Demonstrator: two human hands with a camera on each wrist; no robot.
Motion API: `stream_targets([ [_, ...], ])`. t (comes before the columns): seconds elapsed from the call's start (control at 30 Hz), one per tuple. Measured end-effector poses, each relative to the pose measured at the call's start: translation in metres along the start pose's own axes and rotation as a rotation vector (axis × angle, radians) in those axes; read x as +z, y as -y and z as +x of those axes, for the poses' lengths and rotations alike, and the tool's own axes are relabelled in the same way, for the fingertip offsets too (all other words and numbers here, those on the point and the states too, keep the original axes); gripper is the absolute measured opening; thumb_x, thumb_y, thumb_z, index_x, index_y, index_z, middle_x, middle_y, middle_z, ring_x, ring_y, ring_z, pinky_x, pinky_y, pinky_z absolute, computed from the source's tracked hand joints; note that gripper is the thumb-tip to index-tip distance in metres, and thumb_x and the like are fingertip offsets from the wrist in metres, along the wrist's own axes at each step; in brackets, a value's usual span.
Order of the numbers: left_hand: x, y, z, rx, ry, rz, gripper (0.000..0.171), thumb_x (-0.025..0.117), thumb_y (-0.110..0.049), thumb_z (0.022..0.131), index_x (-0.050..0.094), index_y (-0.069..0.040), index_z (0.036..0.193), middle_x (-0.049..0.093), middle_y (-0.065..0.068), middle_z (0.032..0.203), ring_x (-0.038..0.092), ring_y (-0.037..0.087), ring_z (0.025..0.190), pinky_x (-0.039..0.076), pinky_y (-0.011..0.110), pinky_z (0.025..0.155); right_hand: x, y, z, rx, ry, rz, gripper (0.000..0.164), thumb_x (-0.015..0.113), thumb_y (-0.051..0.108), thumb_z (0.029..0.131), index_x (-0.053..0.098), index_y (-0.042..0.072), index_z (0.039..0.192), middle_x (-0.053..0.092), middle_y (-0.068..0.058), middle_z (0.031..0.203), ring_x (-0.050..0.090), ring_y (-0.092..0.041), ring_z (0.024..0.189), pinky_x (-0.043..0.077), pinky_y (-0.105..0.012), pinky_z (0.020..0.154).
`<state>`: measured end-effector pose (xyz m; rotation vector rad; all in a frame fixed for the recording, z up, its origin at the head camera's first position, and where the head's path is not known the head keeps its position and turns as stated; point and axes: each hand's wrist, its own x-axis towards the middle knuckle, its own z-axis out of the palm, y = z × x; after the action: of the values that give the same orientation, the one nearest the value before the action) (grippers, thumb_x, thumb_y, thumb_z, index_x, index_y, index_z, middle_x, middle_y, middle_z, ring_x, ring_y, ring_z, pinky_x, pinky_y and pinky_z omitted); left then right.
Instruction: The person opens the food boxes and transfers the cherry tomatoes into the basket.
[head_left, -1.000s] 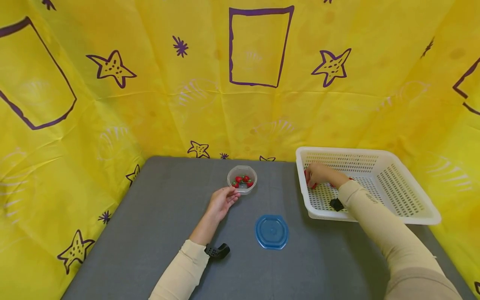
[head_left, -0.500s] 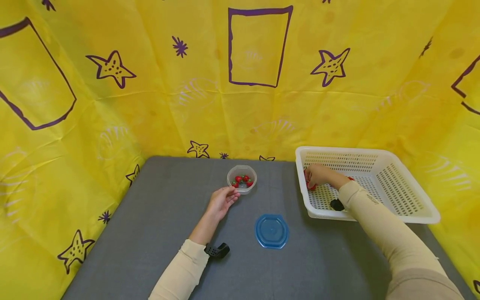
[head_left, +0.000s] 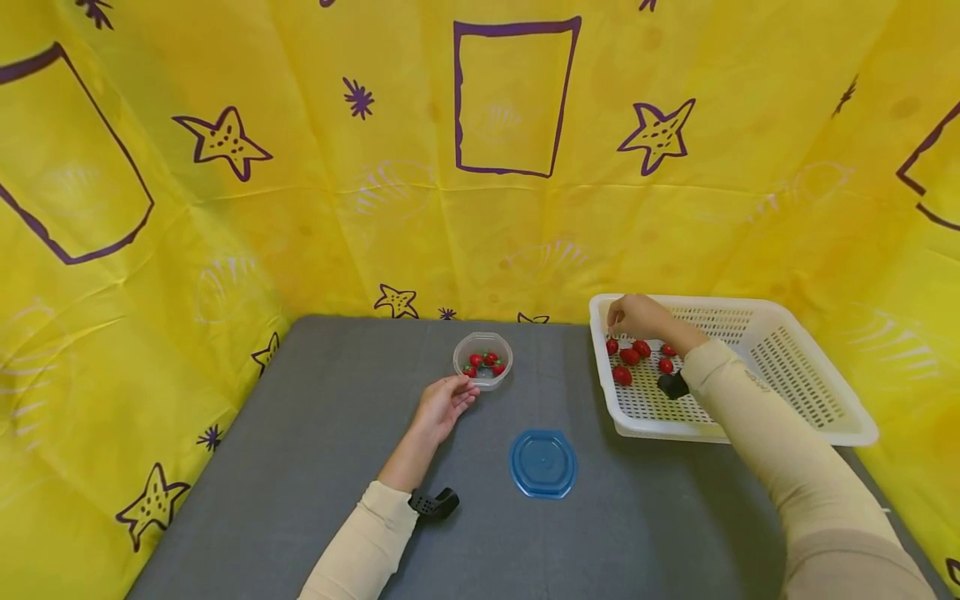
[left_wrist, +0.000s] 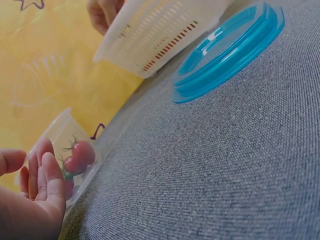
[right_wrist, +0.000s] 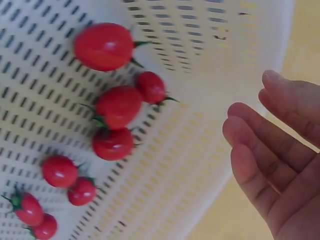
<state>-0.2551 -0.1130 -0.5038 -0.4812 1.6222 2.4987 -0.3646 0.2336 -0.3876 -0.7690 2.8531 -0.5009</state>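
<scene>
In the head view, my left hand [head_left: 442,406] rests its fingertips right at the near rim of a clear plastic container [head_left: 459,360]. Several small red tomatoes [head_left: 490,358] with green stems lie inside it. From the left wrist, the thumb and loosely bent fingers [left_wrist: 52,175] stand apart in front of the container wall. My right hand [head_left: 647,319] is raised over the left rear corner of a white slotted basket [head_left: 832,375]. Its fingers [right_wrist: 245,162] are relaxed, with nothing visible between them. Several red tomatoes [right_wrist: 104,46] of differing sizes lie on the basket floor below.
A blue lid [head_left: 543,463] lies flat on the grey tabletop [head_left: 315,467], between the container and the basket but nearer to me. Yellow cloth [head_left: 510,242] with starfish drawings walls off the back and both sides.
My right hand has risen from among the tomatoes towards the basket's rear left corner, uncovering several of them. The left hand stays at the container.
</scene>
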Motion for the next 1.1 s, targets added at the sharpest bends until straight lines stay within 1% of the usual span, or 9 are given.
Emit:
stream_targets([
  [0.1, 0.0, 0.001, 0.0, 0.001, 0.002, 0.002, 0.01, 0.053, -0.009, 0.098, 0.059, -0.001, 0.098, 0.066, -0.001, 0.075, 0.067, 0.01, 0.071, 0.054, 0.022, 0.069, -0.008, 0.008, 0.001, -0.011, -0.01, -0.002, 0.009, 0.067, 0.008, 0.087, 0.067, -0.001, 0.088, 0.067, -0.013, 0.082, 0.057, -0.024, 0.073, 0.05, -0.041, 0.073],
  [0.2, 0.0, 0.001, 0.0, 0.002, 0.005, 0.005, 0.011, 0.053, -0.01, 0.099, 0.059, -0.001, 0.099, 0.066, -0.001, 0.075, 0.067, 0.01, 0.072, 0.054, 0.022, 0.07, -0.013, 0.018, 0.003, -0.001, -0.013, 0.006, 0.011, 0.065, 0.009, 0.089, 0.067, -0.002, 0.091, 0.068, -0.015, 0.086, 0.059, -0.026, 0.079, 0.05, -0.046, 0.08],
  [0.33, -0.001, 0.001, -0.001, 0.001, 0.003, 0.001, 0.011, 0.054, -0.01, 0.098, 0.059, 0.0, 0.099, 0.067, -0.001, 0.076, 0.067, 0.011, 0.072, 0.055, 0.022, 0.071, -0.016, 0.033, 0.008, 0.002, -0.013, 0.004, 0.013, 0.065, 0.012, 0.091, 0.067, -0.001, 0.094, 0.069, -0.014, 0.089, 0.059, -0.027, 0.081, 0.05, -0.047, 0.082],
  [0.43, -0.001, 0.001, 0.0, -0.001, -0.001, -0.004, 0.011, 0.055, -0.011, 0.098, 0.059, -0.001, 0.098, 0.067, -0.001, 0.076, 0.067, 0.011, 0.072, 0.055, 0.022, 0.071, -0.016, 0.044, 0.013, -0.018, -0.021, -0.006, 0.014, 0.065, 0.014, 0.091, 0.068, 0.0, 0.094, 0.07, -0.013, 0.089, 0.06, -0.027, 0.081, 0.05, -0.046, 0.082],
  [0.53, -0.001, 0.001, 0.0, -0.002, 0.0, 0.001, 0.011, 0.055, -0.011, 0.098, 0.059, -0.001, 0.099, 0.067, -0.001, 0.076, 0.067, 0.011, 0.072, 0.056, 0.023, 0.073, -0.014, 0.056, 0.019, -0.037, -0.028, -0.008, 0.014, 0.065, 0.015, 0.091, 0.068, 0.001, 0.095, 0.071, -0.013, 0.09, 0.061, -0.027, 0.082, 0.05, -0.045, 0.081],
  [0.7, -0.001, -0.001, 0.0, -0.019, -0.004, -0.004, 0.011, 0.054, -0.011, 0.098, 0.059, -0.001, 0.101, 0.068, 0.0, 0.077, 0.068, 0.011, 0.072, 0.056, 0.023, 0.073, -0.009, 0.074, 0.029, -0.074, -0.018, -0.011, 0.014, 0.066, 0.015, 0.091, 0.069, 0.002, 0.096, 0.072, -0.013, 0.092, 0.064, -0.028, 0.085, 0.052, -0.046, 0.083],
  [0.93, 0.0, -0.003, 0.0, -0.024, 0.003, 0.003, 0.011, 0.053, -0.01, 0.099, 0.057, 0.0, 0.103, 0.067, -0.001, 0.076, 0.067, 0.01, 0.071, 0.056, 0.021, 0.07, 0.001, 0.095, 0.041, -0.151, 0.028, -0.035, 0.018, 0.068, 0.015, 0.089, 0.07, 0.0, 0.099, 0.072, -0.015, 0.094, 0.065, -0.03, 0.089, 0.052, -0.045, 0.084],
  [1.1, 0.0, -0.003, -0.001, -0.027, 0.008, 0.003, 0.011, 0.052, -0.009, 0.099, 0.056, 0.0, 0.102, 0.066, -0.001, 0.076, 0.067, 0.011, 0.072, 0.056, 0.022, 0.069, 0.012, 0.109, 0.048, -0.182, 0.044, -0.044, 0.017, 0.067, 0.016, 0.09, 0.07, 0.002, 0.099, 0.072, -0.013, 0.095, 0.066, -0.029, 0.09, 0.052, -0.044, 0.085],
])
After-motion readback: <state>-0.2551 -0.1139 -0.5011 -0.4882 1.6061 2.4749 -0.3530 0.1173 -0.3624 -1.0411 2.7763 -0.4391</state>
